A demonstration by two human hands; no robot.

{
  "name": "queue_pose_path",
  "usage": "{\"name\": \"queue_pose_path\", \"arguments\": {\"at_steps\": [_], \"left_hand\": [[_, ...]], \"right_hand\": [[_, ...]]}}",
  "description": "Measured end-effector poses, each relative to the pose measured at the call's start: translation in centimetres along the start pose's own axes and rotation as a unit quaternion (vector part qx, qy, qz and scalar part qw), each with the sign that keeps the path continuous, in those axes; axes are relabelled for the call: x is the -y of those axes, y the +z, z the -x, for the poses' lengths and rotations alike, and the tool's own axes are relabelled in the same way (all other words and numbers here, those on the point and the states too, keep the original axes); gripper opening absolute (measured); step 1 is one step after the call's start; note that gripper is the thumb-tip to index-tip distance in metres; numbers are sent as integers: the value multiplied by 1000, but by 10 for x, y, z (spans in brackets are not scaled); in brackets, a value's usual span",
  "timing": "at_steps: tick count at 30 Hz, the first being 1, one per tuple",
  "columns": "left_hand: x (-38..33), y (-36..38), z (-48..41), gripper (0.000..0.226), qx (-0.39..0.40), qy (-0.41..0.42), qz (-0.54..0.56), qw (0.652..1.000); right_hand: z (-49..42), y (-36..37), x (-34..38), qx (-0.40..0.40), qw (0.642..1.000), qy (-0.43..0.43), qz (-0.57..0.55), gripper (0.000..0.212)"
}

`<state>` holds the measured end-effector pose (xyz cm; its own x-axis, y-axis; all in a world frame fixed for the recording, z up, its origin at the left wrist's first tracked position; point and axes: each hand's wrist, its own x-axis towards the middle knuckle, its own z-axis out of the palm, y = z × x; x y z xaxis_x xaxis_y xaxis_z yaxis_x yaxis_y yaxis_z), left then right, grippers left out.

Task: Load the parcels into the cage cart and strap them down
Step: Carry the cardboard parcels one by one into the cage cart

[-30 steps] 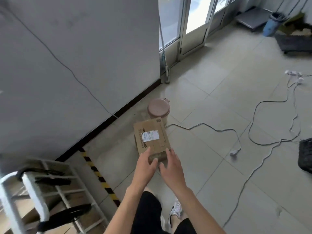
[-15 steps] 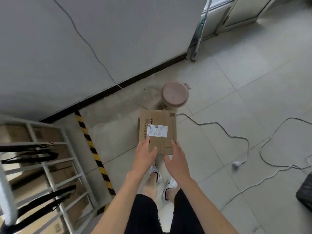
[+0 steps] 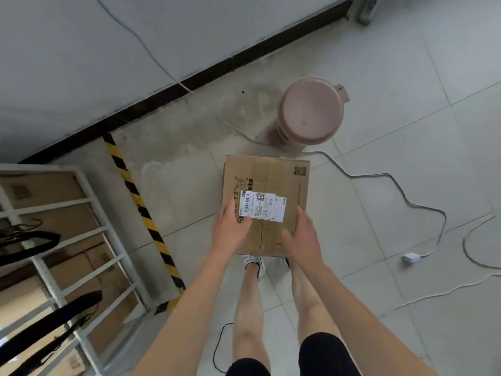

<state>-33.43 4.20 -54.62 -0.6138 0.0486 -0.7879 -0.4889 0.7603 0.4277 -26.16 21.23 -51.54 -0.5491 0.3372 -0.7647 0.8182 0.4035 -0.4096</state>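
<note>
A brown cardboard parcel (image 3: 273, 177) with a white shipping label (image 3: 264, 207) lies flat on the tiled floor just in front of my feet. My left hand (image 3: 230, 230) reaches down over its near left part, fingers relaxed by the label's edge. Over the near right part is my right hand (image 3: 302, 238), fingers straight. Whether either hand touches the cardboard I cannot tell. At the lower left stands the white cage cart (image 3: 40, 167), with cardboard parcels (image 3: 43, 189) stacked behind its bars and black straps (image 3: 32, 241) hanging on it.
A pink lidded bin (image 3: 311, 114) stands right behind the parcel. Grey cables (image 3: 379, 175) and a white plug (image 3: 410, 257) trail over the floor to the right. Yellow-black hazard tape (image 3: 143, 213) runs between cart and parcel. A white wall with a black skirting (image 3: 189, 80) closes off the back.
My view has tilted further down and closer to the parcel. Both hands have spread apart and lowered over its near half.
</note>
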Motion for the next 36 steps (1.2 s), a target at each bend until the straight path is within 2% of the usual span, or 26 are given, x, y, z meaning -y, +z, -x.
{"name": "queue_pose_path", "arguments": {"at_steps": [3,6,8,11,15,17,19,23,25,30,36], "left_hand": [[8,17,-34,94,-9,-51,12,999],[15,26,-63,105,-31,-83,32,996],[20,27,-84,109,-39,-106,57,992],[30,20,-106,115,3,-140,120,983],[43,16,-102,110,36,-150,188,970],[39,18,-89,108,32,-156,219,963],[30,17,-70,106,15,-160,254,954],[4,-3,-23,69,-70,-169,318,930],[-14,-21,4,69,-112,-165,341,919],[-56,-77,93,72,-212,-111,356,903],[-75,-148,220,70,-291,-67,357,885]], "right_hand": [[-43,6,-19,10,999,49,3,77],[-81,11,-28,22,995,90,-35,74],[-103,11,-30,27,990,113,-81,74],[-128,9,-33,14,982,137,-126,69],[-131,3,-34,34,970,150,-187,53],[-124,-5,-29,28,967,142,-210,54],[-114,-18,-21,17,966,126,-224,58],[-84,-51,7,30,979,40,-199,57],[-67,-68,29,55,982,-11,-178,54],[-8,-114,101,115,973,-120,-162,84],[89,-149,182,127,966,-202,-104,85]]}}
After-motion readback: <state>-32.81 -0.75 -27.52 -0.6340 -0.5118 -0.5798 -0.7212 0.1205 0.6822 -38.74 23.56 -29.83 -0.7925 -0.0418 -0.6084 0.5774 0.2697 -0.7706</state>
